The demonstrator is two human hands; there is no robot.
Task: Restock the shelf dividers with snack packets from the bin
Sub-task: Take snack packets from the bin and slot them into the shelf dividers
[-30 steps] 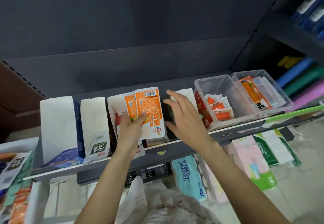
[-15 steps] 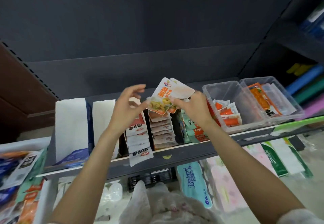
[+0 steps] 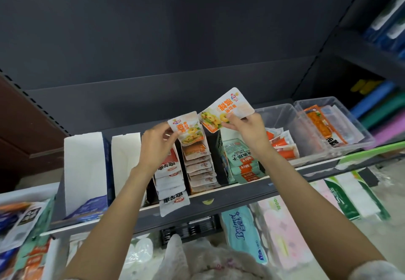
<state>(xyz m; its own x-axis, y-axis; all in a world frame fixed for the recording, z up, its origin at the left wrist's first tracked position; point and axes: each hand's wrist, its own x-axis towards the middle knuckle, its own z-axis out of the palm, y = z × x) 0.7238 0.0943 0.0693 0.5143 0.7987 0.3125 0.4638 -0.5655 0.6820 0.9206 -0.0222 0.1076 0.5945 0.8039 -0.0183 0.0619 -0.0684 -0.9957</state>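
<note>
My left hand (image 3: 156,142) pinches a small white-and-orange snack packet (image 3: 188,129) by its left edge, just above the back of a divider slot filled with matching orange packets (image 3: 200,165). A second packet of the same kind (image 3: 226,109) is pinched in my right hand (image 3: 245,127), held higher and tilted, above the slot of teal packets (image 3: 242,161). To the left, a slot of white-and-red packets (image 3: 172,181) spills over the shelf's front edge (image 3: 219,200).
Two white cardboard dividers (image 3: 84,168) stand at the shelf's left. Clear plastic bins (image 3: 291,130) with orange snacks sit on the right. Tissue packs (image 3: 243,236) lie on the shelf below, and a white plastic bag (image 3: 197,260) hangs below my arms.
A second ago my left hand held the packets together and my right hand was free. They have since been split, one in each hand, with the right one lifted up to the right.
</note>
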